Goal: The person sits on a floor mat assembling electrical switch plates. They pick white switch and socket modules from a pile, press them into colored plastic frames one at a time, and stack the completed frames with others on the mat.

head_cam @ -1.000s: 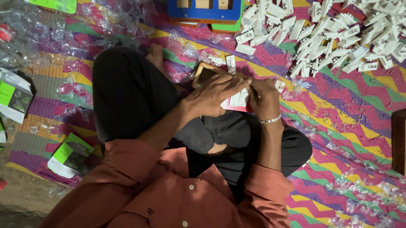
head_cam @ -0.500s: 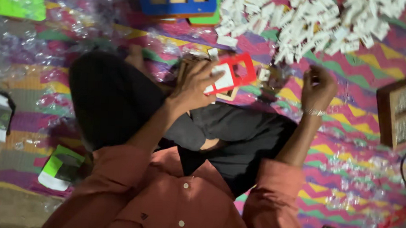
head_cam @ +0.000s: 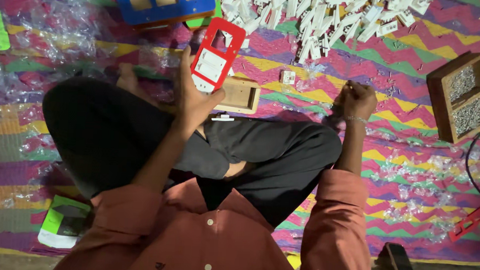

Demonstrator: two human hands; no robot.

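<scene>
— What does the left hand (head_cam: 194, 98) hold?
— It is clamped on a red switch plate (head_cam: 215, 55) with white inserts, raised above a small wooden block (head_cam: 240, 95) on the zigzag mat (head_cam: 413, 132).

— And the right hand (head_cam: 358, 98)?
— Fingers pinched together, low on the mat, near a wooden tray of screws (head_cam: 462, 96); what it pinches is too small to tell.
</scene>
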